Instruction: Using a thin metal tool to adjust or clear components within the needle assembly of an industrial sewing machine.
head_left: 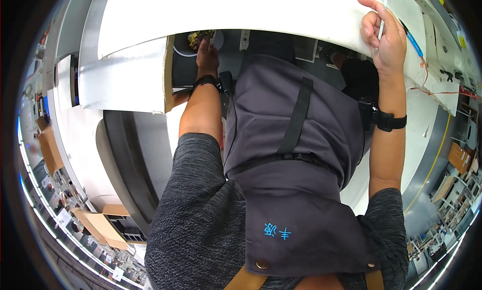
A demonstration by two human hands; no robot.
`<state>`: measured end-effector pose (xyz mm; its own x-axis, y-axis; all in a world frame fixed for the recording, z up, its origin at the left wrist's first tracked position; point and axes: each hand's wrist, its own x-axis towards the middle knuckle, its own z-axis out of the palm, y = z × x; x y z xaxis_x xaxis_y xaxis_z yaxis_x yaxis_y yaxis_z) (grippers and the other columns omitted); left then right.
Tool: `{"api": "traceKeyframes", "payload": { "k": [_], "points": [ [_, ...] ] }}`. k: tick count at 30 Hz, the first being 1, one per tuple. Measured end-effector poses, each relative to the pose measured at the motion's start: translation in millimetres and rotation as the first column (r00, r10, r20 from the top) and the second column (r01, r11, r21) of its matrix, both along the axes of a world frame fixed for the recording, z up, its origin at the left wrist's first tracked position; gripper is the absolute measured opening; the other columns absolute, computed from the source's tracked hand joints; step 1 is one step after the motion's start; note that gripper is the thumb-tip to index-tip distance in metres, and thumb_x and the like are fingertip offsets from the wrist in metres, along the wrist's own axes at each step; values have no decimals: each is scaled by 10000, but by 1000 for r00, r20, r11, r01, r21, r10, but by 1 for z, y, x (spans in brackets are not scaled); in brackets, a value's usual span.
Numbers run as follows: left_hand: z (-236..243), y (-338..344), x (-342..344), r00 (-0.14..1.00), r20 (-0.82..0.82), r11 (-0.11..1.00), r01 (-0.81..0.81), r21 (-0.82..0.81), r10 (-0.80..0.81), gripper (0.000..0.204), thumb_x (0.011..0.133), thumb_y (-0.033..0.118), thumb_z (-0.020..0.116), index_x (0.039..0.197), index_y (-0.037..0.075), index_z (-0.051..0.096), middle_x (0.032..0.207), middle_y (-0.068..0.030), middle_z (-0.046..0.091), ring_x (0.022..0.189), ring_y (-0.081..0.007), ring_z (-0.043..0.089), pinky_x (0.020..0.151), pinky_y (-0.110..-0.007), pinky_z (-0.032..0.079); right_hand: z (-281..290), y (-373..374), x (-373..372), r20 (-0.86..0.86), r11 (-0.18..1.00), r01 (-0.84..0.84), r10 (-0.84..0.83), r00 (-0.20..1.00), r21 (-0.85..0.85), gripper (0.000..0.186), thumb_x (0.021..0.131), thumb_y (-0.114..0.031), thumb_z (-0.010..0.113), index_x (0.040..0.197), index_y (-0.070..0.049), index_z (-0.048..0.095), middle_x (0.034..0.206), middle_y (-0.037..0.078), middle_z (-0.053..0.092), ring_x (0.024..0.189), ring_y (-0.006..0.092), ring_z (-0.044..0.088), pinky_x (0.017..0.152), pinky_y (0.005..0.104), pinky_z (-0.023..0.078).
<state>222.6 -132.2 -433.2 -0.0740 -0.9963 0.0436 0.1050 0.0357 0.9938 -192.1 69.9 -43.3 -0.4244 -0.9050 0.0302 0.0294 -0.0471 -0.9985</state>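
Note:
My left hand (206, 58) reaches below the work surface's front edge to a light round bowl (183, 49) with small yellow and dark pieces (194, 38). Its fingers are closed together at the pieces; what they grip, if anything, is unclear. Up at the right, my right hand (385, 44) grips a slim pale stick-like tool (382, 14) over the white work surface (251, 9), index finger bent outward. Just right of that hand lies a blue-and-black slim tool (412, 40).
A metal panel with a brown edge (123, 77) stands left of my left forearm. Red wires (432, 92) and small black clips (447, 75) are at the right. A grey chair-like form (120, 164), open cardboard boxes (103, 227) and distant workbenches (437, 214) are around me.

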Motion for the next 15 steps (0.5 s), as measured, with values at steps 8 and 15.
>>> {"api": "traceKeyframes", "payload": {
  "k": [8,15],
  "points": [
    [23,-15,-9,792,-560,807,155,570,244,179,1044,250,528,1131,132,630,1021,27,646,870,-115,583,715,-261,506,-3,2,-1,-22,999,8,-9,1000,-32,433,1072,-234,391,1263,96,597,663,-13,503,513,35,313,478,196,251],
    [24,-43,-6,816,-472,757,68,650,333,248,1070,324,444,1065,154,624,969,24,645,839,-113,588,700,-266,494,-3,1,4,-24,999,11,-12,1000,-33,421,1069,-229,394,1237,88,614,658,-8,508,521,36,324,485,193,257]
  ]
}}
